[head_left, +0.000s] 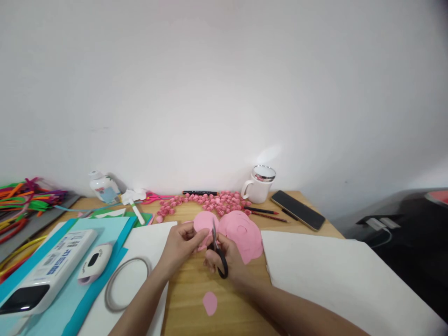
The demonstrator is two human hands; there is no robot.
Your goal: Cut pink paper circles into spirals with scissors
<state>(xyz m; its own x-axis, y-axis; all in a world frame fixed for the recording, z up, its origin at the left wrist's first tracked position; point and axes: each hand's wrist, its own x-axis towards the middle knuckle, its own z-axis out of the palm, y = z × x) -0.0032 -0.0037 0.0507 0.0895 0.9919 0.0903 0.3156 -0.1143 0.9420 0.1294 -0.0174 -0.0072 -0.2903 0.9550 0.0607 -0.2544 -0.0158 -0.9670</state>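
Near the desk's middle, the left hand (pixel 180 245) pinched a pink paper circle (pixel 205 223) while the right hand (pixel 227 259) gripped black scissors (pixel 217 254) mid-cut; the next snip likely needed the circle turned.

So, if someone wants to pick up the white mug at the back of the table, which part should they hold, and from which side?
Probably the handle: the white mug stands upright with its loop handle pointing to the picture's left, toward the pink paper rolls. Come from that left side; the phone lies close on its right.
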